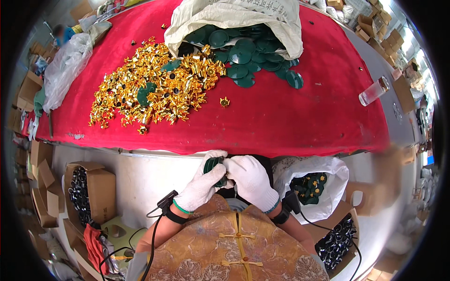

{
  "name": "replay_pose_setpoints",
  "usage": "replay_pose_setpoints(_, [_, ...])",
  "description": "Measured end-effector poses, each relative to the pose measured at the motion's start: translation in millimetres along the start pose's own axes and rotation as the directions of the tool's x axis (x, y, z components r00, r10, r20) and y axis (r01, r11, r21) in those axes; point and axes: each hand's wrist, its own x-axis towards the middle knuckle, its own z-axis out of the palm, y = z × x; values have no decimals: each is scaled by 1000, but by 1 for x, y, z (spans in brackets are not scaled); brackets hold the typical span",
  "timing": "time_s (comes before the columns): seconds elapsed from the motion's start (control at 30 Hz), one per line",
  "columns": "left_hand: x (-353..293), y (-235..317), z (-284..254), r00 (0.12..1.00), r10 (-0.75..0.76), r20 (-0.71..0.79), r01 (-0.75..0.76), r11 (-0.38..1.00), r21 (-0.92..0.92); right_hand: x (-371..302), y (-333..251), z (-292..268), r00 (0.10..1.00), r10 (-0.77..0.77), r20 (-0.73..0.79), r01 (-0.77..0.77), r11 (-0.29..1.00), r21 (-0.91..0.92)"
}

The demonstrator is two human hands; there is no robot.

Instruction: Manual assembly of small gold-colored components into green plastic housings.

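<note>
Holds a disc stack [214, 169], green with several layered rims showing, in the left hand [199, 183], with the grip narrow around it and the thumb across its near side. Has the right hand [249, 178] at the stack's right side, with fingers curled inward; cannot tell contents or closure of the right grip from this angle. Stack position: in front of the torso, just at the near edge of the table [385, 64]. Wears white knit gloves on both hands, plus a black device with a cable at each wrist. On the table, over a red cloth [300, 122]: a broad heap of gold parts [159, 93] at left of centre, with a few green discs on top and one lone gold part [225, 101] just beside. Behind: a pale sack [236, 13], mouth toward the wearer, spilling loose discs [241, 52]. Near the right edge: a clear jar [371, 92], lying tilted. Beside the right forearm: a white bag [336, 171] with green discs and gold pieces inside. Also below table level: a left carton [103, 194] and a right carton [352, 216], both holding black parts [80, 193].
</note>
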Motion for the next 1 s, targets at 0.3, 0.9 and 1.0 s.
replay_pose_setpoints(0.3, [-8,-10,-5,977,173,121,-211,805,554,-18,-1,3,896,394,203,-441,845,302])
replay_pose_setpoints(0.9, [-15,12,-4,975,-171,145,148,977,156,-43,-9,0,994,-6,112,13,998,-61])
replay_pose_setpoints(1.0, [-10,6,-13,985,-58,160,-48,811,584,-41,-13,-3,987,45,152,-41,999,-30])
